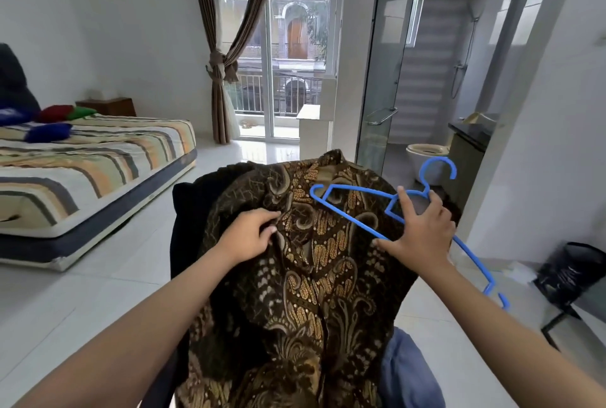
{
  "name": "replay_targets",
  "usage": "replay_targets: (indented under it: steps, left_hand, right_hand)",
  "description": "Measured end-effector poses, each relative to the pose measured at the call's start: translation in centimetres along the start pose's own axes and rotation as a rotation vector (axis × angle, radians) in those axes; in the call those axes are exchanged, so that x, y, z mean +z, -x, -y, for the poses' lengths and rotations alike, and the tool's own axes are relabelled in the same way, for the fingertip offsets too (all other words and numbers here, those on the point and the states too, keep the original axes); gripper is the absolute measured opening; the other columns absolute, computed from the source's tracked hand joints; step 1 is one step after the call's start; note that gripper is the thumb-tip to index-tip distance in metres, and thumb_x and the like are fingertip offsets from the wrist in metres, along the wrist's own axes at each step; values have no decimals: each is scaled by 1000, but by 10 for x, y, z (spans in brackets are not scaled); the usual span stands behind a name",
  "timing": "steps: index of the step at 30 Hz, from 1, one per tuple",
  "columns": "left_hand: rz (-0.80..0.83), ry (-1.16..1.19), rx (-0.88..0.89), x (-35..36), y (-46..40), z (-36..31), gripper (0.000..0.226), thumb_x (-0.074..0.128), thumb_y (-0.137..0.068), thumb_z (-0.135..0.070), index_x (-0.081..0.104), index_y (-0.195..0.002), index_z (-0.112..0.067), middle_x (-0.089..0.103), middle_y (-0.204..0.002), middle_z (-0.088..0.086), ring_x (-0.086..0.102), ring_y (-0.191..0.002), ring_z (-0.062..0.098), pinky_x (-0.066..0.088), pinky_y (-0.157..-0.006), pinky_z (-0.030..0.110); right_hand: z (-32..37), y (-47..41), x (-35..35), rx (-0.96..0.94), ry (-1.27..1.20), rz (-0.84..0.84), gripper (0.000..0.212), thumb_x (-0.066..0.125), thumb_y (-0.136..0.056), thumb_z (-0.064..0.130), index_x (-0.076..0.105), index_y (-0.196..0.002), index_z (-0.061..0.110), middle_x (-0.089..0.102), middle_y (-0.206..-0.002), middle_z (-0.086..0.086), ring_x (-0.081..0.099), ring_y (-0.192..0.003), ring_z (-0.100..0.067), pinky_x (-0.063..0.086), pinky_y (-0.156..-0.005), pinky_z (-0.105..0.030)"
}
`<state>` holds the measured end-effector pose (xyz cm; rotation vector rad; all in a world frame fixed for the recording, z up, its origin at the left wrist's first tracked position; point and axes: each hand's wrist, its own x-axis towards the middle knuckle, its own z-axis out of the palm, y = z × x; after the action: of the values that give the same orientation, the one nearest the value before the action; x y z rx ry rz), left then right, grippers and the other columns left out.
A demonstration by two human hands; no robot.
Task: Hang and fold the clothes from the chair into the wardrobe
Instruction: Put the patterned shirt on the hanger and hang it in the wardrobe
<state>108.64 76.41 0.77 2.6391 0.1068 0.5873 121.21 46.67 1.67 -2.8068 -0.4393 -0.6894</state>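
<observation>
A brown and gold batik shirt (pixel 314 276) lies draped over the back of a chair, collar at the far end. Black clothing (pixel 193 211) lies under it on the left, and a blue garment (pixel 406 371) shows at the lower right. My left hand (pixel 249 237) pinches the shirt's fabric beside the front opening. My right hand (pixel 423 227) holds a blue plastic hanger (pixel 347 207) just above the shirt's right shoulder, fingers wrapped round the bar below the hook. The chair itself is almost wholly hidden by the clothes.
A low bed (pixel 98 161) with a striped cover stands at the left. Ahead is a glass balcony door (pixel 288 73) with a tied curtain. A glass partition opens on a bathroom with a toilet (pixel 426 152) at the right. A black bin (pixel 570 273) stands at the right.
</observation>
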Motion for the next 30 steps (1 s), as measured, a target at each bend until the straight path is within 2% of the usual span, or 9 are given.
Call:
replay_targets:
  steps: [3,6,8,11,14,16,20,24,30]
  left_hand:
    - [-47,134,-71,-2,-4,-18,39,54,-93,-18,54,-132,-14,58,-122,0,60,-100,10,46,-94,25]
    - [-196,162,-53,-1,-13,-39,33,57,-91,-17,61,-123,-13,64,-101,-2,58,-73,3,47,-76,11]
    - [-254,162,-30,3,-19,-53,28,58,-89,-17,64,-117,-14,64,-89,-5,57,-66,2,45,-67,7]
    - [-240,142,13,13,-30,-65,30,56,-90,-18,62,-119,-15,59,-96,-2,57,-80,7,47,-83,21]
    - [-58,80,11,22,-43,-65,44,53,-91,-21,48,-135,-20,49,-126,4,48,-117,17,36,-98,23]
    - [26,-11,4,28,-49,-64,50,51,-91,-23,39,-139,-29,38,-138,10,40,-127,26,38,-100,32]
    - [82,-226,-6,37,-56,-68,55,47,-91,-30,29,-142,-43,27,-142,17,35,-127,35,47,-93,42]
    - [39,-306,-70,40,-63,-74,55,43,-93,-32,27,-145,-36,29,-138,15,39,-118,34,48,-82,39]
    - [-178,-153,-73,32,-70,-77,42,46,-94,-35,54,-130,-15,57,-130,3,54,-116,25,46,-91,36]
  right_hand:
    - [0,-1,1,18,3,16,115,71,-56,74,15,-150,36,17,-145,-22,33,-122,-43,37,-99,-52]
    - [-4,-2,3,39,-19,13,114,72,-56,73,16,-149,38,17,-144,-22,33,-121,-43,38,-97,-52]
    - [-8,-4,4,46,-20,10,114,72,-54,74,17,-149,39,18,-144,-21,34,-119,-43,40,-95,-52]
    - [-13,-9,3,32,-23,0,116,72,-53,75,18,-148,38,19,-145,-21,35,-119,-43,40,-94,-52]
    - [-19,-14,4,7,-2,-1,115,71,-53,76,18,-148,38,18,-146,-21,34,-121,-42,39,-96,-51]
    - [-22,-16,5,-7,2,-7,115,71,-53,75,18,-149,38,19,-146,-21,34,-122,-41,38,-97,-51]
    - [-30,-21,11,-30,-16,-24,117,73,-50,75,22,-148,38,22,-145,-22,35,-121,-42,39,-97,-52]
    - [-40,-23,17,-56,-45,-76,119,79,-44,71,32,-146,34,29,-142,-25,41,-115,-44,43,-92,-53]
    - [-53,-20,16,-106,-30,-105,120,81,-40,70,35,-145,32,29,-141,-25,42,-116,-46,43,-90,-57]
